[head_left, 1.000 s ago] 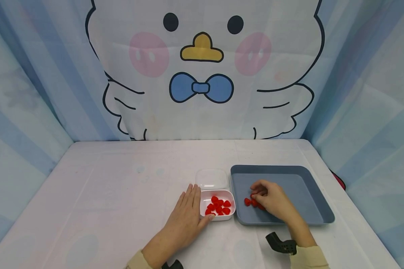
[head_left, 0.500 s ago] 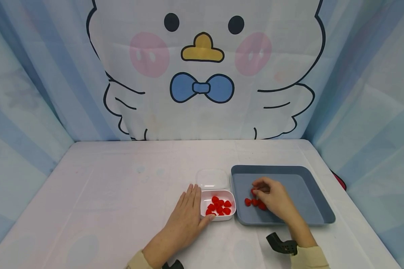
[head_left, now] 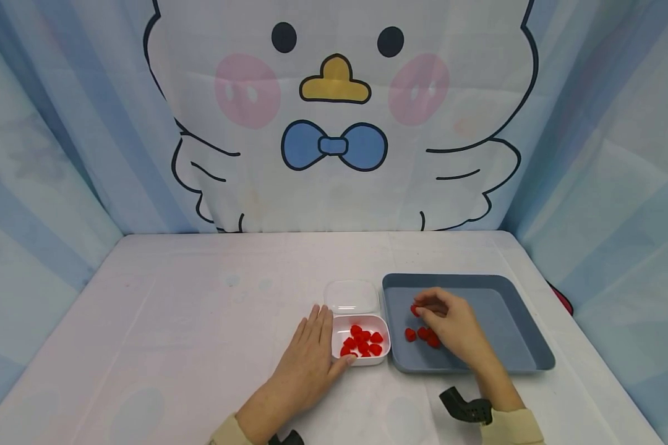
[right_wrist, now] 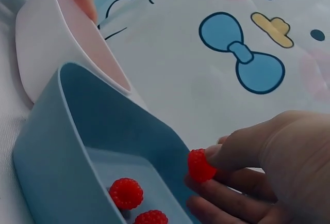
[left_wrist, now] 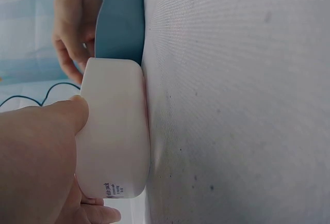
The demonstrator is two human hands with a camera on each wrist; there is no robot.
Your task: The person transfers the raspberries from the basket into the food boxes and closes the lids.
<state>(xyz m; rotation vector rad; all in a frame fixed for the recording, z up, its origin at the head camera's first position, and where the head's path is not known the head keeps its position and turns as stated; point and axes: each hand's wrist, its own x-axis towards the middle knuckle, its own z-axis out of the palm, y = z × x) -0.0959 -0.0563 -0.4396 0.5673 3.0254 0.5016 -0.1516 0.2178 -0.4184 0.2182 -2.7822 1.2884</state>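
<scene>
My right hand (head_left: 458,324) pinches a red raspberry (right_wrist: 200,165) between thumb and fingers, above the blue-grey tray (head_left: 501,321). Several more raspberries (head_left: 423,334) lie on the tray just below that hand. To the tray's left stands a small white box (head_left: 370,361) with a pink-tinted inside, holding several raspberries (head_left: 362,339). My left hand (head_left: 306,364) lies along the box's left side with its fingers straight. Its thumb (left_wrist: 75,111) rests on the near rim, as the left wrist view shows. The held raspberry is partly covered by the fingers.
A clear plastic lid (head_left: 352,296) lies behind the white box, close to the tray's left edge. The white tablecloth (head_left: 200,321) spreads to the left. Patterned curtains (head_left: 618,216) border the table at the back and sides.
My right hand has lifted a raspberry from the group on the tray and moved it slightly up and away from the others. The left hand and the box have stayed put.
</scene>
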